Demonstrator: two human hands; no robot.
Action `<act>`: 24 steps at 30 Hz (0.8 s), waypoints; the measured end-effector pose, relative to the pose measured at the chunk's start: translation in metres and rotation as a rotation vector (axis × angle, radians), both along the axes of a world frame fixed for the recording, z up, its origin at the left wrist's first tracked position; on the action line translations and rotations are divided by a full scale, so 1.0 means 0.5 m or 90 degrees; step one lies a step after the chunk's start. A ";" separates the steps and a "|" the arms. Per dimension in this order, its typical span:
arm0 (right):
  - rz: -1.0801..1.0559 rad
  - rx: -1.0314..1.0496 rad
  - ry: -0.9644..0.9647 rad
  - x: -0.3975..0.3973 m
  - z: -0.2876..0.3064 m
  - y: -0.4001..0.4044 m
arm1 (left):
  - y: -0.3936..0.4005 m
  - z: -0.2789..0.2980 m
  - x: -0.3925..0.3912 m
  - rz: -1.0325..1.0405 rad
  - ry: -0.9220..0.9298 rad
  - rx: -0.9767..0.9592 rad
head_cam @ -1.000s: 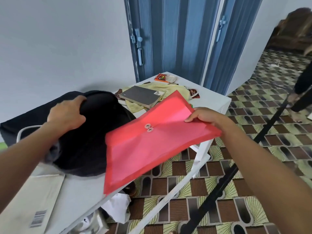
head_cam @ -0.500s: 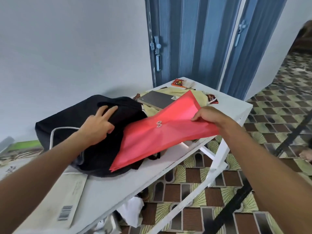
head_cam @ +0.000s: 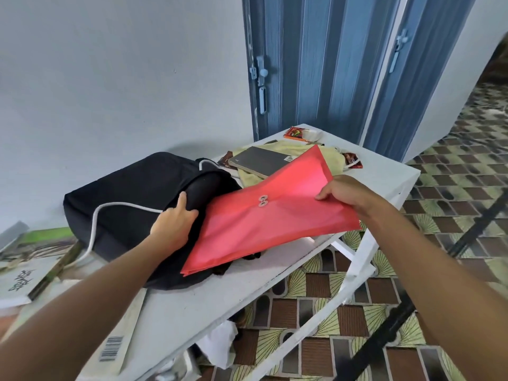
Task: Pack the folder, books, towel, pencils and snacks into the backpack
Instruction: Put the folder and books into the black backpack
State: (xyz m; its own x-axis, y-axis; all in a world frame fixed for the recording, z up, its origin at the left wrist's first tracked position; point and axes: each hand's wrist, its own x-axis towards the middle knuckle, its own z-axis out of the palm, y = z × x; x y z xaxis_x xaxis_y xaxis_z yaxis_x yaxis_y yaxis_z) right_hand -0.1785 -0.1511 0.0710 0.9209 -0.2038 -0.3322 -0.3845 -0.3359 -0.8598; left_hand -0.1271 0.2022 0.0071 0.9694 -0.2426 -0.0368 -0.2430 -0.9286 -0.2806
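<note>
A black backpack (head_cam: 132, 193) with a white cord lies on the white table (head_cam: 384, 174). My left hand (head_cam: 173, 224) grips the edge of its opening. My right hand (head_cam: 343, 192) pinches the right side of a red string-tie folder (head_cam: 261, 218), whose lower left corner lies over the backpack's mouth. Behind the folder a grey book (head_cam: 261, 162) rests on a pale yellow towel (head_cam: 330, 158). Snack packets lie at the table's far end (head_cam: 297, 133) and right of the towel (head_cam: 353, 160).
Blue folding doors (head_cam: 330, 64) stand behind the table's far end. Papers and a book (head_cam: 24, 273) lie at the near left, a barcoded envelope (head_cam: 118, 342) near the front edge. A black pole (head_cam: 384, 345) crosses the tiled floor at right. White cloth (head_cam: 220, 342) lies under the table.
My right hand has brought the folder left and down onto the backpack's mouth. My left hand shifted from the top of the bag to gripping the opening's edge. The view swung left.
</note>
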 end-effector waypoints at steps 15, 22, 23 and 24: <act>-0.125 0.269 -0.106 0.009 -0.035 0.166 | 0.042 0.152 0.044 -0.007 -0.012 -0.077; -0.131 0.370 -0.108 0.006 -0.113 0.307 | 0.024 0.162 0.037 -0.030 -0.014 -0.074; -0.106 0.398 -0.088 0.009 -0.120 0.326 | 0.020 0.163 0.035 -0.032 -0.016 -0.071; -0.078 0.435 -0.059 0.014 -0.126 0.343 | 0.018 0.164 0.032 -0.033 -0.016 -0.068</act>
